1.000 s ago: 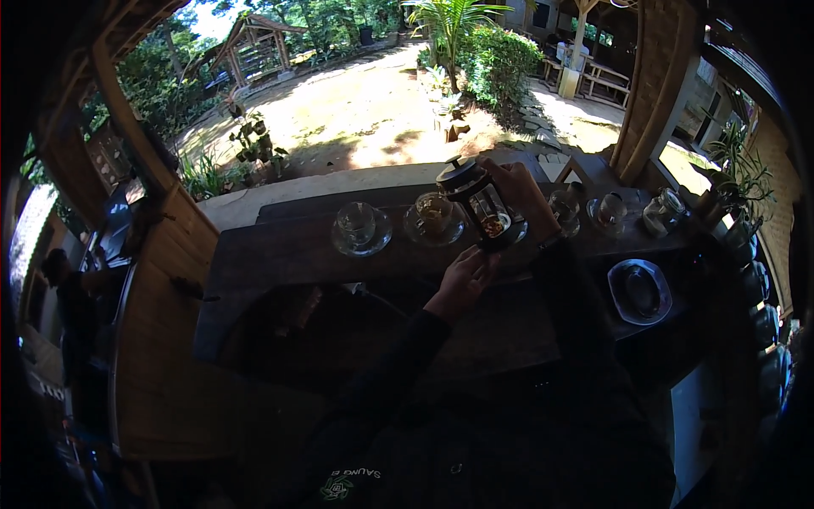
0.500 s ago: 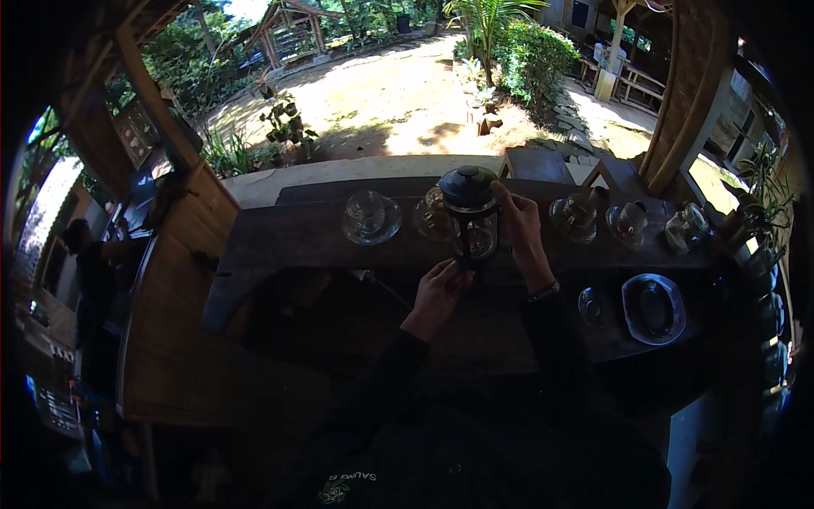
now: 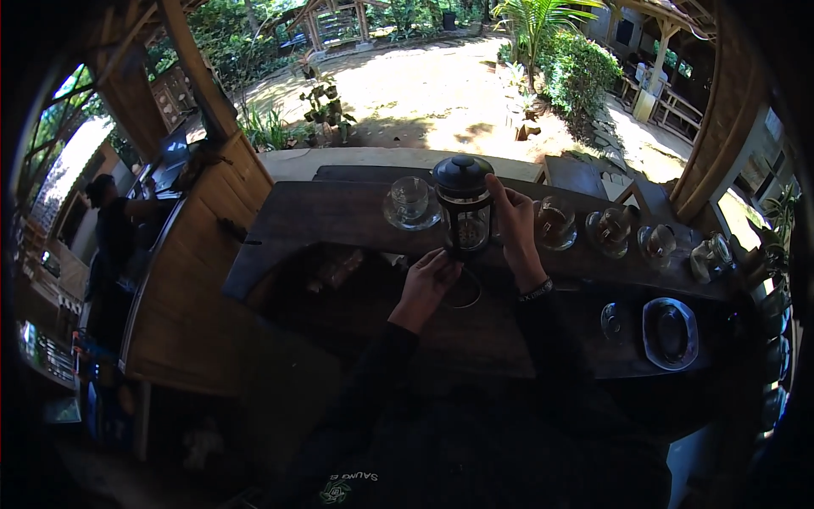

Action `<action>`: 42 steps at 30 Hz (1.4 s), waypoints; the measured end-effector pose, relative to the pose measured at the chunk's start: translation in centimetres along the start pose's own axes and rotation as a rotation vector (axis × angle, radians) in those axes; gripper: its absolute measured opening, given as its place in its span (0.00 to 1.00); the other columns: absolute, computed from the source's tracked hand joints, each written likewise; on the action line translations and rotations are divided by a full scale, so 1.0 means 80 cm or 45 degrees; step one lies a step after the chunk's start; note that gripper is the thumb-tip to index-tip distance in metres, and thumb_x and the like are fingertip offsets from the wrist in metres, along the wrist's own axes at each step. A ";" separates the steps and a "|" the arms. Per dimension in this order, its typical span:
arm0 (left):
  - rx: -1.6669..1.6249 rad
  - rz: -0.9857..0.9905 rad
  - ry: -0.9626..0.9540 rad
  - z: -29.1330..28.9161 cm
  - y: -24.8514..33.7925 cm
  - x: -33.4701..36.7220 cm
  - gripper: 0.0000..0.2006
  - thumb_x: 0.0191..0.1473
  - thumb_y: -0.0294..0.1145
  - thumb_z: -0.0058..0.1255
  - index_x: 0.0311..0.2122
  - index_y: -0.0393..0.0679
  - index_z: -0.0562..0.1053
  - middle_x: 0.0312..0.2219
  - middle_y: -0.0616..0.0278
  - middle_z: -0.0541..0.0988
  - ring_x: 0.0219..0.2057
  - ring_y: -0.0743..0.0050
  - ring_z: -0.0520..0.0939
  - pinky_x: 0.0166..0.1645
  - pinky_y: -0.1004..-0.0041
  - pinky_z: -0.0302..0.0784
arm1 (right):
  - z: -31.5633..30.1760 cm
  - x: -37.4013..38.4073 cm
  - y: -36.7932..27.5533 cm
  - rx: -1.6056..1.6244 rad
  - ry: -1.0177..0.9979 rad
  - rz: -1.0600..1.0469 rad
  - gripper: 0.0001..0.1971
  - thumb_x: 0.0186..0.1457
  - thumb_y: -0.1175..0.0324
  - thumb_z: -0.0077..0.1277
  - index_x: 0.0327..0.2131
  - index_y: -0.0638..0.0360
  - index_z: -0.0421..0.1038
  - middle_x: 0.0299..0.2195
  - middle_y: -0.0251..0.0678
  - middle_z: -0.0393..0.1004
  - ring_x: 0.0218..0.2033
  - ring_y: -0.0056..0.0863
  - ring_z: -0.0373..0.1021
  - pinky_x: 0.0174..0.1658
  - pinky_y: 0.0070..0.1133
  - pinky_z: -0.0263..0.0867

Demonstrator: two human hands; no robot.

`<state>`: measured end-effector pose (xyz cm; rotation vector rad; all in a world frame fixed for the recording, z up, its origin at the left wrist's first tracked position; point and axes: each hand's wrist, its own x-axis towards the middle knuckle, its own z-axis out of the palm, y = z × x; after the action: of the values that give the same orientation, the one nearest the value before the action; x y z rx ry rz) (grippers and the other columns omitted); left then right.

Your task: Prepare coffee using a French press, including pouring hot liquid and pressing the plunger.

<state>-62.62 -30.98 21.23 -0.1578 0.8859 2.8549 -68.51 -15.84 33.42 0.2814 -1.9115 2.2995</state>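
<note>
A glass French press with a black lid and dark frame is held upright above the dark wooden table. My right hand is closed round its right side, near the lid and handle. At the bottom of the press, the fingers of my left hand grip its base. Some light brown matter shows low inside the glass. Left of the press stands a clear glass cup on a saucer. Just right of my right hand is a glass cup with brown contents on its saucer.
Further right stand more glass cups and a clear jar. Nearer lie a small glass lid or dish and a clear oval tray. A wooden counter runs along the left, with a person behind it.
The view has swung left, so the table things sit further right in the picture. Both hands still hold the French press, which stays near the middle.
</note>
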 end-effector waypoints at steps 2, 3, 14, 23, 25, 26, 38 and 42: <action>0.011 -0.006 0.002 -0.008 0.010 0.000 0.09 0.57 0.25 0.46 0.42 0.35 0.70 0.36 0.55 0.77 0.38 0.65 0.80 0.43 0.72 0.79 | 0.008 0.009 0.022 -0.048 0.049 -0.038 0.20 0.54 0.54 0.54 0.31 0.66 0.76 0.23 0.26 0.74 0.21 0.06 0.63 0.23 0.09 0.54; 0.014 -0.014 -0.010 -0.013 0.015 0.001 0.09 0.57 0.25 0.46 0.42 0.35 0.70 0.36 0.55 0.77 0.38 0.65 0.80 0.43 0.72 0.79 | 0.011 0.014 0.033 -0.094 0.092 -0.071 0.19 0.54 0.54 0.54 0.30 0.65 0.76 0.22 0.25 0.73 0.20 0.05 0.61 0.21 0.09 0.52; -0.017 -0.192 -0.085 -0.057 0.071 0.010 0.09 0.57 0.24 0.45 0.43 0.35 0.69 0.37 0.54 0.78 0.38 0.62 0.81 0.43 0.69 0.79 | 0.082 0.013 0.038 -0.297 0.262 -0.173 0.25 0.53 0.52 0.54 0.14 0.65 0.71 0.13 0.23 0.64 0.17 0.08 0.56 0.19 0.15 0.50; -0.067 -0.302 -0.150 -0.059 0.069 0.016 0.12 0.58 0.22 0.42 0.47 0.37 0.68 0.38 0.54 0.77 0.39 0.60 0.80 0.45 0.68 0.79 | 0.089 0.022 0.026 -0.627 0.286 -0.038 0.25 0.52 0.49 0.55 0.19 0.66 0.74 0.16 0.26 0.71 0.18 0.09 0.62 0.20 0.14 0.56; -0.089 -0.284 -0.196 -0.052 0.064 0.014 0.13 0.58 0.21 0.42 0.48 0.38 0.66 0.39 0.54 0.77 0.39 0.60 0.80 0.45 0.67 0.78 | 0.092 0.025 0.019 -0.661 0.291 -0.035 0.27 0.51 0.47 0.55 0.18 0.66 0.74 0.14 0.26 0.70 0.18 0.09 0.63 0.19 0.15 0.56; -0.107 -0.258 -0.232 -0.049 0.064 0.013 0.14 0.58 0.21 0.41 0.50 0.38 0.65 0.40 0.54 0.76 0.40 0.60 0.80 0.46 0.67 0.78 | 0.098 0.024 0.011 -0.794 0.306 -0.061 0.28 0.50 0.46 0.55 0.17 0.66 0.73 0.13 0.27 0.70 0.17 0.10 0.63 0.19 0.16 0.56; -0.132 -0.344 -0.310 -0.035 0.058 0.036 0.18 0.59 0.23 0.41 0.54 0.35 0.62 0.47 0.57 0.71 0.47 0.71 0.74 0.52 0.76 0.72 | 0.119 0.071 -0.005 -1.161 0.075 -0.070 0.34 0.46 0.38 0.53 0.14 0.69 0.71 0.09 0.33 0.68 0.15 0.16 0.66 0.18 0.22 0.60; -0.147 -0.348 -0.373 -0.024 0.055 0.035 0.17 0.59 0.22 0.40 0.53 0.33 0.62 0.47 0.56 0.71 0.47 0.71 0.74 0.53 0.77 0.72 | 0.117 0.093 -0.001 -1.338 -0.001 -0.097 0.36 0.44 0.36 0.50 0.17 0.69 0.74 0.12 0.44 0.72 0.16 0.33 0.72 0.24 0.29 0.67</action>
<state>-66.06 -35.33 21.68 0.1167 0.5917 2.5843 -75.19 -25.09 36.87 0.2014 -2.6917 0.9838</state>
